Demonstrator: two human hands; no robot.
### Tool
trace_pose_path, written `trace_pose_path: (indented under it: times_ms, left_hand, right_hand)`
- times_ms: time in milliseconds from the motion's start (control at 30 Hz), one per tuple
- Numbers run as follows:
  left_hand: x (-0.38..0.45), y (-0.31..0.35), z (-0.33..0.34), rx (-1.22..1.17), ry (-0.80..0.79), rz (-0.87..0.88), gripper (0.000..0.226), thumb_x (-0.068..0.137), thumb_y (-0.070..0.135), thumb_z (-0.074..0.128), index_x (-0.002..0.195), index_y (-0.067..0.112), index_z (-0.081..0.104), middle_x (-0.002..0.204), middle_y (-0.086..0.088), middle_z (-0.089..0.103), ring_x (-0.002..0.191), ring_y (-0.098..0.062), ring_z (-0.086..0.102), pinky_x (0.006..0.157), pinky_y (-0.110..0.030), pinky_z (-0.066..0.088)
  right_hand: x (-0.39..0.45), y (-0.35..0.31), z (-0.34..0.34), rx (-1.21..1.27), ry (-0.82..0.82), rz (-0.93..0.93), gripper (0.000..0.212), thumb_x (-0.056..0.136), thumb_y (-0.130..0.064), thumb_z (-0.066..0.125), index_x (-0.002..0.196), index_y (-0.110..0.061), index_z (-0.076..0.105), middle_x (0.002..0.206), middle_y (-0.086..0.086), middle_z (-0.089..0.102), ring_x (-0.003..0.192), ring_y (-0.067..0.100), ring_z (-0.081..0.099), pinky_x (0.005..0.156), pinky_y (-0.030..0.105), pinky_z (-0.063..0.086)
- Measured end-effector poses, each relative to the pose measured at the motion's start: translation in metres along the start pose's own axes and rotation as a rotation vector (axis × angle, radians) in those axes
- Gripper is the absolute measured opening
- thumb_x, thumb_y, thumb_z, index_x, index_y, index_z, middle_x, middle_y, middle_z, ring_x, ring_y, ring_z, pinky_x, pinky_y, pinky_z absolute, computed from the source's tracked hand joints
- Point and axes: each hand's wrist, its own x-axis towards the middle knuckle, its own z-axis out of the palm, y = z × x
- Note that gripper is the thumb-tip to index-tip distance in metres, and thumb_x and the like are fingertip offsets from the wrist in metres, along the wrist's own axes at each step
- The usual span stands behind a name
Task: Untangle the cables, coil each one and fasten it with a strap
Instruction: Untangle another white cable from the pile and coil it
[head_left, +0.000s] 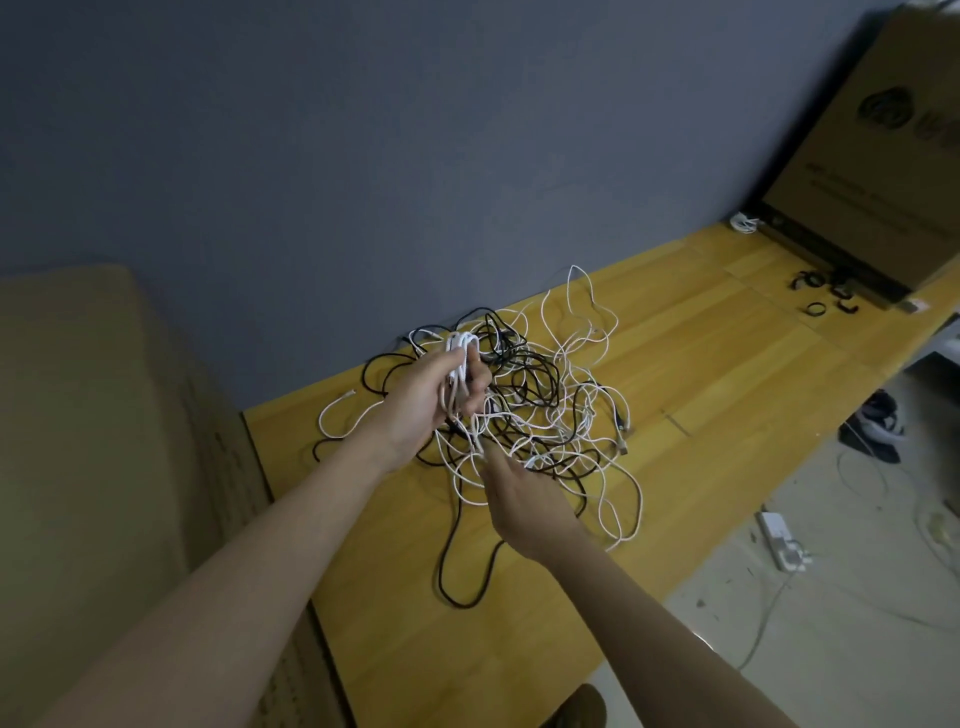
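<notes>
1. So, the tangle of cables (524, 410) sat on the yellow wooden counter (727, 364), black and white runs all knotted through each other, close to the grey wall (363, 156).
2. The left hand (431, 400) hovered right over the tangle's left edge, fingers curled round a small white coil (460, 371) of a few loops. That's the cable being wound, I'd say.
3. The right hand (524, 499) was at the near side of the tangle, fingertips pinching what looked like a white strand feeding up toward the coil. Bit blurry there, so I couldn't tell exactly which strand.
4. Best approach for this step, imo: keep the loops in the left hand the same size, and let the right hand draw the white line out slowly instead of yanking. Yanking just tightens the black cables around it.
5. Wherever the white one dives under a black loop, lift that loop off first, then pull.
6. The black straps (826, 293) lay far off to the tangle's right, by the big cardboard box (883, 156), so the finished coil needs a firm grip during the reach over.
7. One small white bundle (744, 224) beyond the tangle, at the box's foot, looked already coiled. Most of the job seemed left.
</notes>
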Motion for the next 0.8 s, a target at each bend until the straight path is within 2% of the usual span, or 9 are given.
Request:
trace_pose_path:
  times_ms: [100,200,267,333,400,467,567,700,800]
  left_hand:
    - [0.0,-0.003,0.002,0.115,0.044,-0.004,0.024,0.105,0.016,0.024,0.096,0.01,0.046,0.075,0.004,0.065,0.065,-0.013,0.061,0.065,-0.02,0.048]
    - [0.0,-0.005,0.002,0.18,0.066,-0.026,0.024,0.106,0.019,0.025,0.105,0.009,0.046,0.089,0.006,0.071,0.08,-0.012,0.069,0.08,-0.025,0.049]
    - [-0.001,-0.006,0.001,0.326,0.06,-0.03,0.025,0.106,0.022,0.024,0.11,0.007,0.043,0.098,0.007,0.071,0.09,-0.011,0.069,0.095,-0.033,0.043]
    - [-0.003,-0.007,0.002,0.482,0.027,-0.039,0.021,0.106,0.026,0.023,0.107,0.01,0.037,0.104,0.008,0.068,0.093,-0.007,0.068,0.098,-0.037,0.041]
    - [-0.006,-0.007,0.005,0.64,-0.004,-0.072,0.017,0.105,0.03,0.022,0.098,0.018,0.032,0.103,0.01,0.067,0.09,-0.003,0.068,0.09,-0.037,0.046]
    - [-0.007,-0.007,0.006,0.797,-0.021,-0.121,0.017,0.104,0.033,0.024,0.093,0.021,0.03,0.097,0.007,0.065,0.085,-0.008,0.066,0.075,-0.036,0.048]
    - [-0.007,-0.006,0.009,0.985,-0.065,-0.154,0.021,0.104,0.034,0.027,0.086,0.022,0.031,0.081,0.005,0.045,0.067,-0.011,0.046,0.059,-0.033,0.034]
    - [-0.006,-0.003,0.01,0.858,-0.19,-0.173,0.027,0.102,0.035,0.034,0.076,0.028,0.037,0.067,0.01,0.036,0.053,-0.005,0.036,0.055,-0.031,0.028]
    - [-0.007,-0.001,0.008,0.716,-0.242,-0.178,0.043,0.095,0.058,0.036,0.077,0.022,0.049,0.052,0.013,0.037,0.046,-0.006,0.032,0.055,-0.028,0.03]
  right_hand:
    - [0.0,-0.018,-0.002,-0.22,-0.056,-0.066,0.056,0.093,-0.009,0.039,0.145,-0.013,0.021,0.116,0.012,0.059,0.083,0.034,0.062,0.055,0.032,0.028]
    - [-0.002,-0.034,-0.012,-0.248,-0.005,-0.19,0.046,0.09,-0.007,0.041,0.136,-0.01,0.036,0.102,0.011,0.063,0.079,0.033,0.062,0.058,0.032,0.029]
    - [-0.006,-0.038,-0.026,-0.257,0.071,-0.275,0.036,0.084,-0.007,0.053,0.12,-0.008,0.054,0.086,0.007,0.066,0.07,0.029,0.063,0.058,0.03,0.034]
    - [-0.011,-0.038,-0.039,-0.21,0.201,-0.323,0.025,0.074,-0.008,0.071,0.099,-0.009,0.068,0.069,0.003,0.065,0.056,0.024,0.061,0.051,0.025,0.039]
    - [-0.013,-0.034,-0.049,-0.131,0.313,-0.345,0.021,0.07,-0.006,0.076,0.09,-0.009,0.07,0.066,0.003,0.063,0.054,0.023,0.06,0.046,0.023,0.041]
    - [-0.012,-0.028,-0.061,-0.086,0.402,-0.334,0.014,0.074,-0.005,0.07,0.088,-0.01,0.071,0.068,0.003,0.063,0.056,0.023,0.059,0.044,0.024,0.04]
    - [-0.006,-0.009,-0.077,0.036,0.505,-0.226,0.016,0.08,-0.01,0.058,0.089,-0.012,0.072,0.071,-0.001,0.065,0.058,0.017,0.059,0.048,0.023,0.041]
    - [0.002,0.032,-0.075,0.326,0.52,0.067,0.014,0.08,-0.009,0.073,0.092,-0.016,0.073,0.082,-0.006,0.065,0.071,0.008,0.057,0.062,0.023,0.045]
    - [0.008,0.056,-0.061,0.321,0.445,0.167,0.01,0.082,-0.014,0.074,0.092,-0.014,0.075,0.084,-0.004,0.065,0.08,0.014,0.057,0.07,0.028,0.042]
